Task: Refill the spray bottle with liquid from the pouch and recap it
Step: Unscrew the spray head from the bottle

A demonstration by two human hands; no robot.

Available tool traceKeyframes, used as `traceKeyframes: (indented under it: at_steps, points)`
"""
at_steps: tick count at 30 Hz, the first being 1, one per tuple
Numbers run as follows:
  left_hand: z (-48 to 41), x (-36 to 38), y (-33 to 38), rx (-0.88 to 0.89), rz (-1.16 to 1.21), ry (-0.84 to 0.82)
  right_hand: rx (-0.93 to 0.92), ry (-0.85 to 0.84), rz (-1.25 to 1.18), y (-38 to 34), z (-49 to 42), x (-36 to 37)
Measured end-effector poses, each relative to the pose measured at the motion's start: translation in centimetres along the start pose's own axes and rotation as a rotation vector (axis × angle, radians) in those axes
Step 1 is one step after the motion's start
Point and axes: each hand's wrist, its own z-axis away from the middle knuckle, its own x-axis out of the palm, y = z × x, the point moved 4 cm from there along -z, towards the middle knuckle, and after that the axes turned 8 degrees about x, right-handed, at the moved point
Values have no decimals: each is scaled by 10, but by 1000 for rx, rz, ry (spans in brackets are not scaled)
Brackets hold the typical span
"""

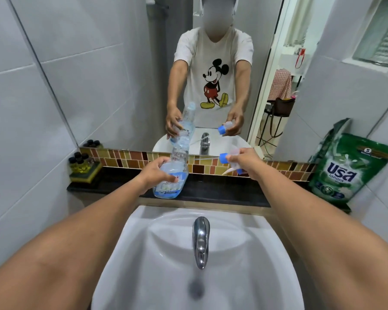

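Two bare hands reach forward over a white sink [267,253] toward a dark shelf [222,193] that runs along the wall behind it. The left hand [157,173] is wrapped around a clear bottle [174,175] with a blue and white label, fingers and thumb closed on its body. The bottle stands on the shelf behind the sink's left side, tilted slightly, and its neck is uncapped. The right hand [248,161] is closed around a spray head [230,159], held in the air above the shelf behind the sink's right side, well apart from the bottle. The spray head has a blue collar facing left, a thin clear tube sticking out toward the bottle, and a pale trigger pointing down below the fingers.

A green pouch [347,168] with white lettering stands upright at the shelf's far right end, well to the right of the sink, leaning against the tiled wall and touched by neither hand. At the shelf's far left end, left of the sink, several small dark-capped vials [80,161] sit on a sponge [83,175]. A chrome tap [201,240] rises at the middle of the sink's back edge. A strip of brown and tan mosaic tile [289,168] lines the wall above the shelf, and a mirror [121,74] above it reflects the person's arms, bottle and spray head.
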Motion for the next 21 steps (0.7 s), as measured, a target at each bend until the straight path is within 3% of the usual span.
traceKeyframes:
  at_steps: [21]
  points:
    - [-63, 49, -16, 37, 145, -96, 126, 60, -18, 72, -81, 38]
